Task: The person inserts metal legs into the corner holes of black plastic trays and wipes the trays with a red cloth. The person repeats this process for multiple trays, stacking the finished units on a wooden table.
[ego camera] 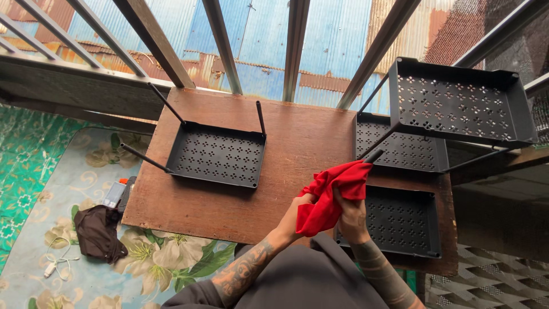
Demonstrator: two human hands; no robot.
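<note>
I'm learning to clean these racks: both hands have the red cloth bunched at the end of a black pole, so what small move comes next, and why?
Probably slide the red cloth up along the pole. The left hand and right hand bunch the cloth around the pole's near tip only; the length running up to the top tray is bare, and no hand steadies the rack.

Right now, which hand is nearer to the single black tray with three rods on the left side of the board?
Left. The left hand lies right of that tray, grasping the red cloth; the right hand grips the cloth farther right.
</note>
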